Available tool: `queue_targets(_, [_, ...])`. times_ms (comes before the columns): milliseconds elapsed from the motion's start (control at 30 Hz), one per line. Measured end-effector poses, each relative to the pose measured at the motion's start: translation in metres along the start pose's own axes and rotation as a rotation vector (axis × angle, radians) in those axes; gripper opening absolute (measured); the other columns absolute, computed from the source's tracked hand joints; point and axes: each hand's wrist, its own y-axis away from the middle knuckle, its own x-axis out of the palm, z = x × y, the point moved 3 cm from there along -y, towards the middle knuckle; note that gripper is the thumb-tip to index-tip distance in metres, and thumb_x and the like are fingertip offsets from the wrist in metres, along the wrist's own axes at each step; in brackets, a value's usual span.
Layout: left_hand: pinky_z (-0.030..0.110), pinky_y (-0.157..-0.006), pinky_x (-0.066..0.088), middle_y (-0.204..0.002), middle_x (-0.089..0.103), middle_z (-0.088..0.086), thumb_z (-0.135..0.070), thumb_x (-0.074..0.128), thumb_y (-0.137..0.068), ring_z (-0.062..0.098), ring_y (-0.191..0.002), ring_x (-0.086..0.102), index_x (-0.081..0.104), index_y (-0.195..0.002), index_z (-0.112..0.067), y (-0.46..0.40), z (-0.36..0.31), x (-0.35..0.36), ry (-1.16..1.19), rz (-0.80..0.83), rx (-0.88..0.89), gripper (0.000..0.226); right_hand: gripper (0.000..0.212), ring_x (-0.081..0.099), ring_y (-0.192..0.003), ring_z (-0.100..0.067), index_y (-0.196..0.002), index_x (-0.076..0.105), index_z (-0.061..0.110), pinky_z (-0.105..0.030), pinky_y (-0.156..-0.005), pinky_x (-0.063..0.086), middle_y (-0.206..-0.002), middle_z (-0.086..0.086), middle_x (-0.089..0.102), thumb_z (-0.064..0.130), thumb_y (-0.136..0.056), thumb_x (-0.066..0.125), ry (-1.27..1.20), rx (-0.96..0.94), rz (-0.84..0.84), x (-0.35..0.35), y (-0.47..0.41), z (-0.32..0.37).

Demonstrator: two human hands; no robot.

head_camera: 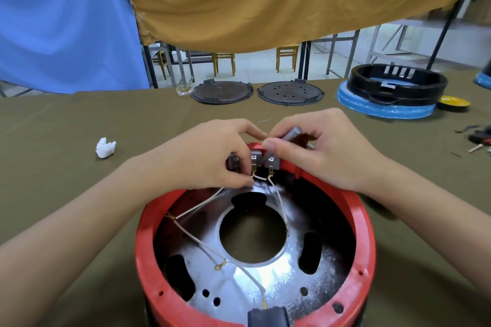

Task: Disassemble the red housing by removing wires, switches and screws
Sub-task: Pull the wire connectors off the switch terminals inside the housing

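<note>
From the head camera, a round red plastic housing (364, 241) sits open side up on an olive-green cloth-covered table (66, 167), close to the person. Inside it lies a shiny metal plate (265, 287) with a large central hole and several slots. Thin white wires (202, 203) run across the plate from small brass terminals up to a row of three grey switch blocks (269, 162) mounted on the housing's far wall.

The left hand (212, 159) reaches over the far rim, its fingers curled around the leftmost switch, with the thumb tip low beside the wire ends. The right hand (316, 151) is curled round a grey cylindrical tool handle (292, 132), pinched between thumb and forefinger; its working tip is hidden behind the fingers, so where it touches is unclear.

A crumpled white tissue (105, 147) lies on the table to the left. Further back are two dark round perforated discs (291, 93), and a black plastic ring (398, 85) resting on a blue-wrapped round base (385, 110). Blue and mustard cloths (265, 0) hang behind.
</note>
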Motion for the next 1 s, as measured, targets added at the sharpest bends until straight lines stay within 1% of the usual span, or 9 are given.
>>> queue_targets(100, [0.034, -0.093, 0.047, -0.125, 0.049, -0.024, -0.036, 0.078, -0.079, -0.005, -0.099, 0.054, 0.078, -0.075, -0.033, 0.0, 0.002, 0.001, 0.051, -0.002, 0.001, 0.005, 0.016, 0.064, -0.067, -0.031, -0.086, 0.077, 0.02, -0.049, -0.064, 0.05, -0.071, -0.007, 0.071, 0.033, -0.093, 0.069, -0.001, 0.018, 0.027, 0.001, -0.001, -0.001])
queue_targets(167, [0.036, -0.092, 0.047, -0.122, 0.052, -0.021, -0.033, 0.078, -0.079, -0.001, -0.1, 0.055, 0.077, -0.074, -0.031, 0.0, 0.002, 0.003, 0.078, -0.009, -0.009, 0.006, 0.019, 0.065, -0.067, -0.028, -0.084, 0.076, 0.02, -0.049, -0.064, 0.05, -0.07, -0.003, 0.072, 0.035, -0.093, 0.068, -0.015, 0.039, 0.02, 0.002, -0.003, -0.002])
queue_targets(333, [0.028, -0.092, 0.044, -0.115, 0.051, -0.017, -0.029, 0.078, -0.08, -0.001, -0.099, 0.054, 0.076, -0.075, -0.028, 0.0, 0.003, 0.004, 0.147, -0.003, -0.028, 0.006, 0.025, 0.065, -0.064, -0.024, -0.076, 0.072, 0.019, -0.044, -0.067, 0.051, -0.065, 0.004, 0.07, 0.036, -0.094, 0.066, -0.083, 0.158, -0.009, 0.005, -0.009, -0.01])
queue_targets(433, [0.025, -0.093, 0.043, -0.116, 0.052, -0.016, -0.029, 0.079, -0.08, -0.002, -0.1, 0.054, 0.077, -0.076, -0.028, 0.0, 0.003, 0.004, 0.166, 0.01, -0.024, 0.005, 0.029, 0.064, -0.06, -0.014, -0.073, 0.07, 0.017, -0.032, -0.065, 0.051, -0.061, 0.007, 0.07, 0.037, -0.095, 0.065, -0.09, 0.193, -0.014, 0.008, -0.015, -0.01])
queue_targets(533, [0.031, -0.097, 0.043, -0.12, 0.055, -0.01, -0.027, 0.079, -0.08, 0.007, -0.108, 0.057, 0.077, -0.075, -0.028, 0.0, 0.003, 0.004, 0.191, 0.013, -0.021, 0.006, 0.032, 0.055, -0.051, -0.001, -0.072, 0.067, 0.016, -0.016, -0.055, 0.042, -0.06, 0.005, 0.07, 0.036, -0.096, 0.063, -0.112, 0.243, -0.024, 0.013, -0.021, -0.011])
queue_targets(700, [0.031, -0.098, 0.043, -0.12, 0.054, -0.01, -0.026, 0.079, -0.079, 0.005, -0.109, 0.056, 0.076, -0.074, -0.029, 0.0, 0.004, 0.004, 0.196, 0.017, -0.033, 0.006, 0.031, 0.054, -0.05, 0.003, -0.073, 0.069, 0.013, -0.011, -0.056, 0.04, -0.058, 0.004, 0.068, 0.034, -0.096, 0.063, -0.152, 0.274, -0.036, 0.013, -0.019, -0.012])
queue_targets(800, [0.03, -0.098, 0.042, -0.121, 0.054, -0.011, -0.027, 0.079, -0.079, 0.003, -0.109, 0.055, 0.076, -0.074, -0.029, 0.0, 0.005, 0.004, 0.188, 0.018, -0.034, 0.006, 0.031, 0.054, -0.05, 0.002, -0.075, 0.069, 0.012, -0.014, -0.058, 0.041, -0.059, 0.002, 0.068, 0.034, -0.096, 0.063, -0.163, 0.283, -0.038, 0.012, -0.018, -0.01])
queue_targets(933, [0.033, -0.094, 0.044, -0.115, 0.054, -0.016, -0.028, 0.078, -0.079, 0.004, -0.101, 0.057, 0.077, -0.074, -0.028, 0.0, 0.005, 0.005, 0.191, 0.004, -0.035, 0.005, 0.028, 0.065, -0.062, -0.017, -0.077, 0.07, 0.016, -0.039, -0.064, 0.051, -0.064, 0.001, 0.07, 0.036, -0.095, 0.064, -0.045, 0.165, -0.058, 0.01, -0.012, 0.0])
queue_targets(1000, [0.037, -0.092, 0.046, -0.109, 0.053, -0.016, -0.028, 0.078, -0.079, 0.006, -0.098, 0.058, 0.077, -0.075, -0.027, -0.001, 0.005, 0.005, 0.198, -0.003, -0.032, 0.005, 0.026, 0.064, -0.065, -0.025, -0.079, 0.072, 0.017, -0.044, -0.064, 0.049, -0.066, -0.002, 0.069, 0.036, -0.094, 0.064, 0.021, 0.088, -0.022, 0.011, -0.01, 0.006])
